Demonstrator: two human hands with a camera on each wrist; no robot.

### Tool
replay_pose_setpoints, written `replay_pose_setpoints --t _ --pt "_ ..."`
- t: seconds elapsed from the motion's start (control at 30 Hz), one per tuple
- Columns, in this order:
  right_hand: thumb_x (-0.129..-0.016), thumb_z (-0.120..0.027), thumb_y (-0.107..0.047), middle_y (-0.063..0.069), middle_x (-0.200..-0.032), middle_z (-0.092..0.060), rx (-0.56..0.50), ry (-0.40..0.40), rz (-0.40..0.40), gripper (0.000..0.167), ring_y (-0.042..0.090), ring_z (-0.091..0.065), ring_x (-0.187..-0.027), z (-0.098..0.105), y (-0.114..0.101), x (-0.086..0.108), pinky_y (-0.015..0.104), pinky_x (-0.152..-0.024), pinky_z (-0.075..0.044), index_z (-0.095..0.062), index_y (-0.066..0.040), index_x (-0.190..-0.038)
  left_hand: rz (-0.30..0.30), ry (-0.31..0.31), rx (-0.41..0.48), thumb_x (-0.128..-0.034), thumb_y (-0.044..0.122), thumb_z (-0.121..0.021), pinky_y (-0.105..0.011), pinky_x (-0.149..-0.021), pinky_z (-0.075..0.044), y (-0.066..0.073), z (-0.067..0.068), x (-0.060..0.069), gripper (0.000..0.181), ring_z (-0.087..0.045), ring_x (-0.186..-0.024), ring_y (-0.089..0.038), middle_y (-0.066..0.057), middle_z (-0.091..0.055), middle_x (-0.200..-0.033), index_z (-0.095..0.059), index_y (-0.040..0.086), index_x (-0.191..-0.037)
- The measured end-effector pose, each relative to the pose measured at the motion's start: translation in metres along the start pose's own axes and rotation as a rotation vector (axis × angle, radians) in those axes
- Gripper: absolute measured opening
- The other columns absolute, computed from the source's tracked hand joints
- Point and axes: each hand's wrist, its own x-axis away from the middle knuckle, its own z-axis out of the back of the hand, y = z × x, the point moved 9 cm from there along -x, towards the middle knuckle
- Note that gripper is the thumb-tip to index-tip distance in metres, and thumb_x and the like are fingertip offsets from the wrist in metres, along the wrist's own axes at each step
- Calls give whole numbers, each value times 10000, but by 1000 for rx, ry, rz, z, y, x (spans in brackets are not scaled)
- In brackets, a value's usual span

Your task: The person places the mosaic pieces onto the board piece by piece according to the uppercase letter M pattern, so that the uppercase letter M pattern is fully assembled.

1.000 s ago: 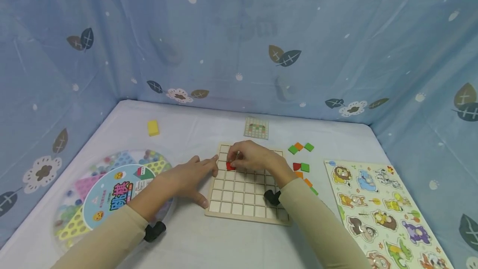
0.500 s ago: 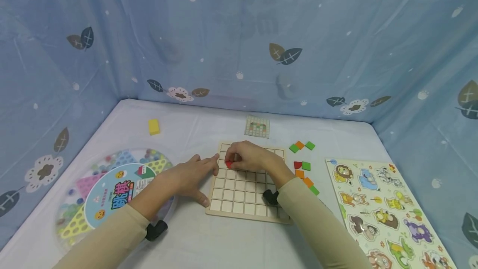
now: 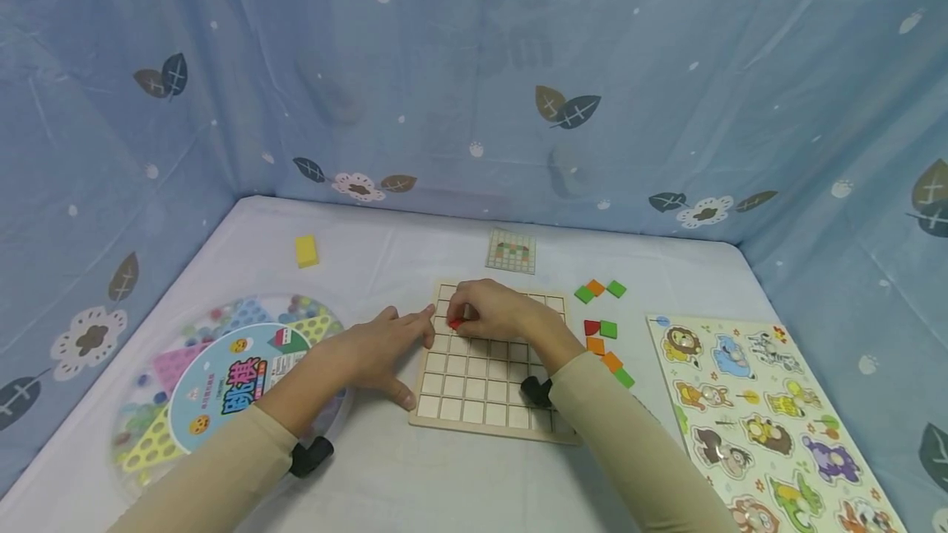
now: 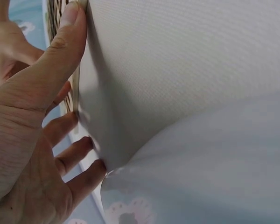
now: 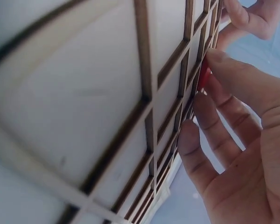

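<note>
A wooden grid board (image 3: 452, 387) lies flat in the middle of the table, its square cells framed by raised strips. Over its upper left cells, my right hand (image 3: 494, 308) pinches a small red tile (image 3: 455, 324) between thumb and fingers. The right wrist view shows this red tile (image 5: 204, 74) at the grid strips, mostly covered by fingertips. Along the board's left edge rests my left hand (image 3: 381, 349), fingers spread, thumb at the lower corner. In the left wrist view the left thumb (image 4: 60, 44) touches the board's rim. Whether the tile sits in a cell cannot be seen.
Right of the board lie several loose green, orange and red tiles (image 3: 609, 329). A pattern card (image 3: 511, 252) is behind it. An animal puzzle board (image 3: 748, 401) lies far right, a round Chinese checkers set (image 3: 215, 385) at left, a yellow block (image 3: 306, 252) at back left.
My right hand has shifted slightly left with the red tile, which now shows less beneath the fingers. The left hand stays at the board's edge.
</note>
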Motion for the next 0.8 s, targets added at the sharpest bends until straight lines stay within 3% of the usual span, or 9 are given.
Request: replay_pose_setpoints --t 0.23,0.53,0.8 --pt "-960 -722 -92 -33 -1066 -676 0 -13 16 141 98 -634 -932 1 -2 5 260 -843 -529 -787 -138 -1076 -1 1 -8 -593 535 -942 -413 -750 -517 -1 0 -1 747 -439 -1127 -191 12 -209 -1717 -532 310 -1175" --pt "-1004 -638 -61 -58 -1129 -664 -15 -32 -58 174 108 -629 -987 1 2 11 294 -889 -522 -741 -171 -1091 -8 0 -5 -601 534 -941 -408 -739 -512 0 -1 -2 739 -436 -1128 -197 11 -199 -1720 -533 310 -1176" --pt "-1003 -630 -44 -30 -1169 -650 -5 -3 -24 215 169 -643 -1041 9 -5 23 321 -926 -522 -738 -147 -1158 6 -7 -4 -604 541 -941 -398 -730 -508 -2 -1 -2 751 -436 -1116 -183 31 -191 -1721 -529 315 -1190"
